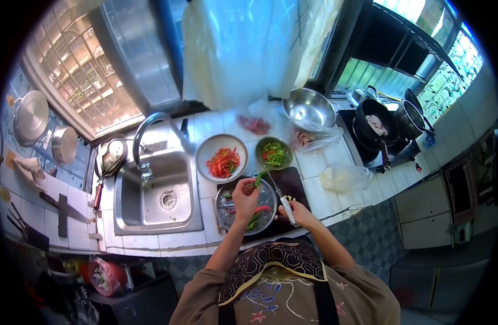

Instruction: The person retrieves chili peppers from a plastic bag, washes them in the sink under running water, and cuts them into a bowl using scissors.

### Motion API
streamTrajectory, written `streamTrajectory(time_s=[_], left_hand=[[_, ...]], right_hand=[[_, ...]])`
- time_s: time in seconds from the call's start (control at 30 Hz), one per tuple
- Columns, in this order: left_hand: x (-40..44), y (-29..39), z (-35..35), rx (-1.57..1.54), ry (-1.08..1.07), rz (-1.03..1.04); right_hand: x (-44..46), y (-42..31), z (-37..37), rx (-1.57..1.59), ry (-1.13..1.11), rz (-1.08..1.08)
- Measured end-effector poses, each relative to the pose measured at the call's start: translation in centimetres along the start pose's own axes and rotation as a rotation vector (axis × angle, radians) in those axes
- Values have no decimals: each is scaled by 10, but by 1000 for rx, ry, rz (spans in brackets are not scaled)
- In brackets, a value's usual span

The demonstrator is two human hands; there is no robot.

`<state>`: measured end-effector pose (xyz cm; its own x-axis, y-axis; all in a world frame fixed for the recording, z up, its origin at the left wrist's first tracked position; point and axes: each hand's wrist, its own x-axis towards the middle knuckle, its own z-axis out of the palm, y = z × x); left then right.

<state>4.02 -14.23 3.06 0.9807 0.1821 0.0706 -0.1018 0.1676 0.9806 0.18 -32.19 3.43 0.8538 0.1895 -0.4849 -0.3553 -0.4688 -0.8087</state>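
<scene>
My left hand is closed on a green pepper, held above a round metal tray with red and green peppers in it. My right hand grips a knife by its light handle, the blade pointing up and left toward the pepper. Under the tray's right side lies a dark board. Beyond my hands stand a white plate of sliced red peppers and a green bowl of chopped green and red pieces.
A steel sink with a curved faucet lies to the left. A metal basin, bagged meat and a pale plastic bag are at the right. Farther right, a black pan sits on the stove beside a pot.
</scene>
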Motion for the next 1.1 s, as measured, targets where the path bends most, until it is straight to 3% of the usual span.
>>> streamTrajectory(time_s=[0.13,0.2,0.23,0.27,0.33,0.47,0.57,0.6,0.63,0.67,0.87,1.1], left_hand=[[8,-23,22,-250,-82,-5],[12,-25,26,-627,-41,-384],[14,-27,30,-680,3,-422],[17,-26,33,-681,17,-418],[22,-23,36,-640,8,-670],[34,-41,38,-720,-87,-855],[46,-59,44,-632,32,-927],[49,-63,46,-628,37,-926],[52,-67,47,-552,43,-882],[54,-64,50,-474,47,-839],[63,-54,64,-188,22,-761],[76,-67,67,-195,112,-731]], right_hand=[[26,25,-21,6,123,-35],[25,14,-33,-90,169,-85],[21,8,-41,-75,141,-55],[17,1,-47,-60,110,-23],[26,12,-53,-27,72,-26],[53,43,-59,-133,71,-78],[62,48,-57,-108,78,-93],[64,45,-56,-68,95,-100],[66,42,-61,64,-78,-144],[73,42,-63,71,-82,-146],[90,40,-65,377,-233,31],[109,56,-61,496,-370,156]])
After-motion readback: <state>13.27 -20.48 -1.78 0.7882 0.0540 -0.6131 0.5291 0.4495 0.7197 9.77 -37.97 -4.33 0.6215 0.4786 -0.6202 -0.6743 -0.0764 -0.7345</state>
